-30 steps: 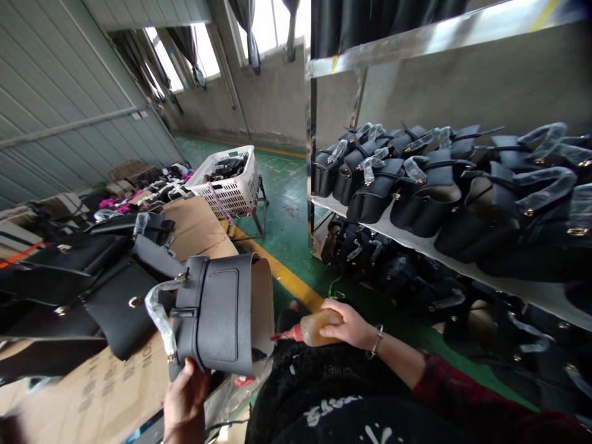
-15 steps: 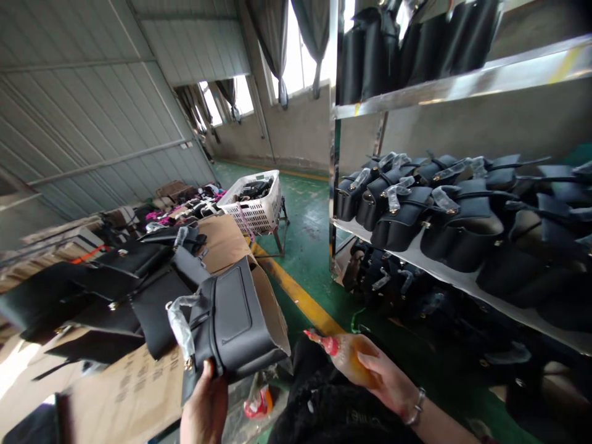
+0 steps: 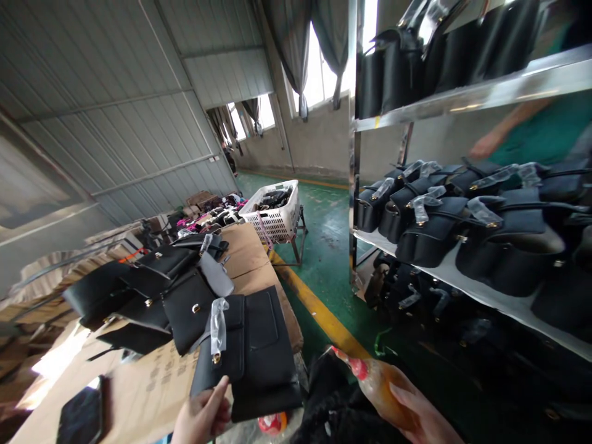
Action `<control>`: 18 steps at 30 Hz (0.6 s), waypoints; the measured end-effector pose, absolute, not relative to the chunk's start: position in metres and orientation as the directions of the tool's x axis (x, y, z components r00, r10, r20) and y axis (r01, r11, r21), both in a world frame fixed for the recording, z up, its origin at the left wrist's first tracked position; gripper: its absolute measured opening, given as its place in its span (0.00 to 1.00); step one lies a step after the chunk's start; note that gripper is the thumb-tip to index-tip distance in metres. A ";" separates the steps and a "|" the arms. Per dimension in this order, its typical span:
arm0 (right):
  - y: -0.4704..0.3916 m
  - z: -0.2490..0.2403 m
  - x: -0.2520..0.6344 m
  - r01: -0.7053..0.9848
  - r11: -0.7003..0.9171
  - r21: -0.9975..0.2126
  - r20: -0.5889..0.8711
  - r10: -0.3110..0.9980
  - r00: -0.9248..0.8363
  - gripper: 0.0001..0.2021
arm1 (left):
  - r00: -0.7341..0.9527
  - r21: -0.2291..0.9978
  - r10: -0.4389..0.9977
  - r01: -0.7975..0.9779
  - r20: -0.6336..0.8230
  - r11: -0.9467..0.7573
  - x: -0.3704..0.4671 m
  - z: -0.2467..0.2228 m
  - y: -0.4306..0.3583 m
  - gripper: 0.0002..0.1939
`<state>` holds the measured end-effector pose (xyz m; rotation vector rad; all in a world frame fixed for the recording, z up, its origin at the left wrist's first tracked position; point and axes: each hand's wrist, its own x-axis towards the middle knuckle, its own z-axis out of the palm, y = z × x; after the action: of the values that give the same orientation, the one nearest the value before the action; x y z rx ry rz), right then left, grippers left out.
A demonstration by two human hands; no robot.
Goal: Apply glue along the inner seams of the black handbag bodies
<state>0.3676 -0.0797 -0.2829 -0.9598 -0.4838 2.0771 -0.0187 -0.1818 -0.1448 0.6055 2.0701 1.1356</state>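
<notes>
A black handbag [image 3: 261, 354] lies on the cardboard-covered table edge in front of me. Its handle [image 3: 218, 327] is wrapped in clear plastic. My left hand [image 3: 203, 414] is at the bag's near edge, one finger stretched out and the others loosely curled, with nothing gripped; whether the fingertip touches the bag I cannot tell. In my right hand [image 3: 411, 407] is a clear squeeze bottle [image 3: 382, 383] of amber liquid with a red nozzle, tip pointing left towards the bag. More black bag pieces [image 3: 185, 308] lie piled beyond the handbag.
A phone [image 3: 82, 412] lies on the cardboard [image 3: 139, 385] at left. Beneath the table edge shows a red-orange object [image 3: 272, 423]. A white basket [image 3: 272, 222] stands beyond the table. At right, a metal rack [image 3: 354, 154] holds rows of black bags; another person's arm [image 3: 504, 132] reaches behind it.
The handbag has gone from tilted in my left hand to lying on the table, and that hand has let go. The view has shifted; another person has appeared behind the rack.
</notes>
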 end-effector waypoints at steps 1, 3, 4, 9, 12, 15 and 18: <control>-0.080 -0.283 0.368 -0.502 -0.620 -0.603 -0.477 0.784 -0.397 0.19 | -0.655 0.853 0.690 0.130 -0.308 0.505 -0.025 -0.139 -0.183 0.30; -0.080 -0.280 0.367 -0.519 -0.608 -0.601 -0.463 0.794 -0.394 0.19 | -0.698 0.875 0.692 0.204 -0.185 0.440 -0.032 -0.123 -0.176 0.29; -0.079 -0.278 0.365 -0.525 -0.598 -0.605 -0.444 0.801 -0.401 0.19 | -0.733 0.899 0.671 0.218 -0.106 0.380 -0.032 -0.114 -0.167 0.27; -0.077 -0.262 0.360 -0.536 -0.530 -0.657 -0.375 0.847 -0.377 0.16 | -0.840 0.985 0.534 -0.003 -0.096 0.171 -0.024 -0.085 -0.098 0.20; -0.076 -0.253 0.360 -0.552 -0.509 -0.661 -0.362 0.860 -0.360 0.19 | -0.781 0.973 0.587 -0.112 -0.212 0.203 -0.020 -0.086 -0.062 0.14; -0.075 -0.248 0.362 -0.592 -0.489 -0.641 -0.331 0.871 -0.361 0.20 | -0.696 0.952 0.649 -0.219 -0.307 0.215 -0.016 -0.086 -0.038 0.07; -0.073 -0.248 0.364 -0.632 -0.470 -0.617 -0.320 0.883 -0.344 0.20 | -0.674 0.945 0.674 -0.302 -0.303 0.122 -0.010 -0.075 -0.022 0.11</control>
<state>0.3644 -0.0726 -0.2476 -0.7787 -0.4813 1.9454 -0.0104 -0.0216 -0.0748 0.3678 1.6542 1.6531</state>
